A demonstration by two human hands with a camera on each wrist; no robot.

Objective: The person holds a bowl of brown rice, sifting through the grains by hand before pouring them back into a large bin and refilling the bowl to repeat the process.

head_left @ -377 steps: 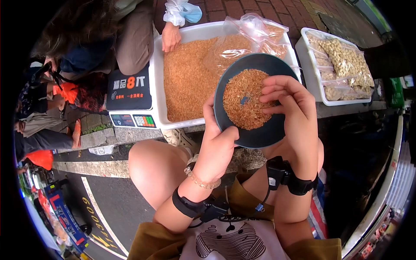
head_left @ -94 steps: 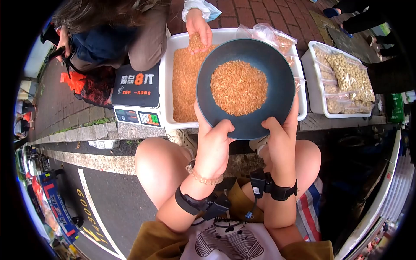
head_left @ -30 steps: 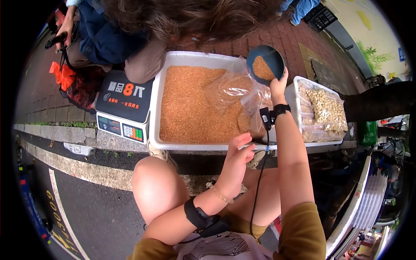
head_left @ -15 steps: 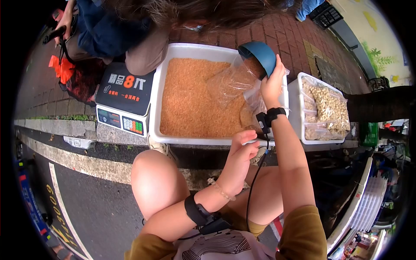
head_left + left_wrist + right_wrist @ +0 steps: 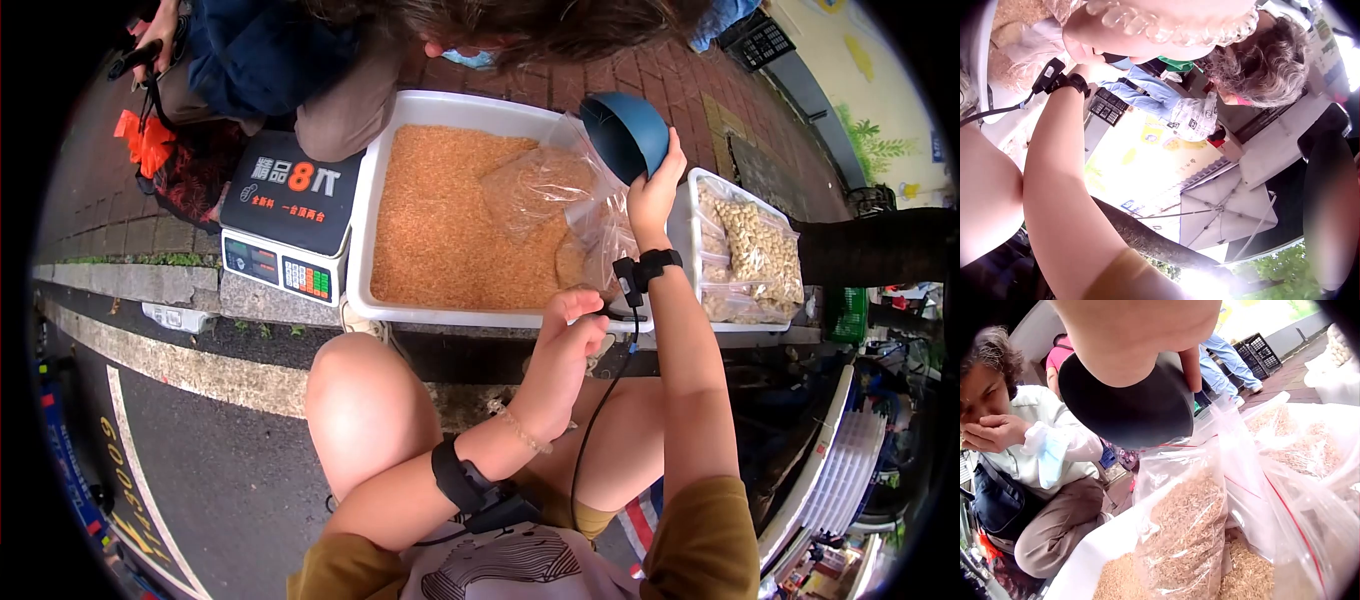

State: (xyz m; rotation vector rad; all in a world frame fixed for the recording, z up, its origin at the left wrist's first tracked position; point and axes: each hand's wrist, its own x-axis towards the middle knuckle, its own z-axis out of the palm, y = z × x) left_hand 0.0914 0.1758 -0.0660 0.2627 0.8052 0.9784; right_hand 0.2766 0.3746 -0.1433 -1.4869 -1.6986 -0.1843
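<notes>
My right hand [image 5: 657, 195] grips a dark blue bowl [image 5: 640, 125] from its near right side. The bowl is tipped on its side above the clear plastic bags, and no grain shows inside it. In the right wrist view the dark bowl [image 5: 1129, 412] hangs mouth-down over a zip bag [image 5: 1185, 531] of brown, rice-like grain. My left hand [image 5: 562, 350] is held in front of the white tray [image 5: 450, 318], its fingers loosely bent and nothing in them. The tray holds a broad bed of loose brown grain [image 5: 450, 220] under the bags.
A digital scale [image 5: 285, 205] stands left of the tray. At the right sits a white bin [image 5: 697, 240] with bagged nuts [image 5: 750, 240]. Another person [image 5: 1047, 450] crouches across the tray, a hand near the mouth. A cable hangs from my right wrist.
The bowl went from both hands, upright with grain in it, to my right hand alone; it moved right and tipped over, its grain gone from view. My left hand let go.
</notes>
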